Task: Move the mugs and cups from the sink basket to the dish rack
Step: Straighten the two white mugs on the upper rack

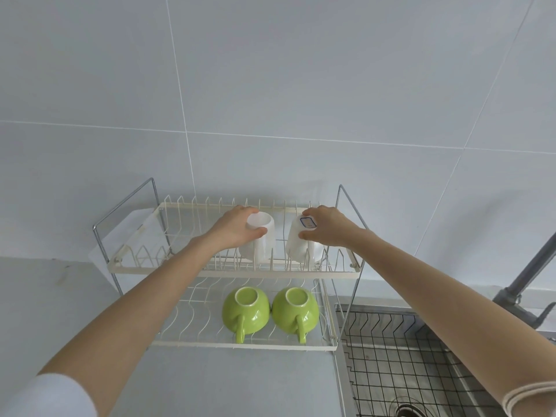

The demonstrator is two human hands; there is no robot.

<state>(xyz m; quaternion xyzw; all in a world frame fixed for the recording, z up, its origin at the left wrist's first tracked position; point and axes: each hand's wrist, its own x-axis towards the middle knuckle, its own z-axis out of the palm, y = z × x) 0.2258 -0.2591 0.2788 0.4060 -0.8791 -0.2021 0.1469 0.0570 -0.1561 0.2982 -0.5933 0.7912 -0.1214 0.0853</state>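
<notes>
A two-tier cream wire dish rack stands on the counter against the wall. On its upper tier two white cups rest upside down. My left hand grips the left white cup at its base. My right hand grips the right white cup, whose base carries a blue-edged label. On the lower tier two green mugs sit upside down, side by side, handles pointing toward me.
The sink lies at the lower right, with a black wire sink basket in it and a drain below. A grey faucet rises at the right edge. Grey counter spreads left of the rack.
</notes>
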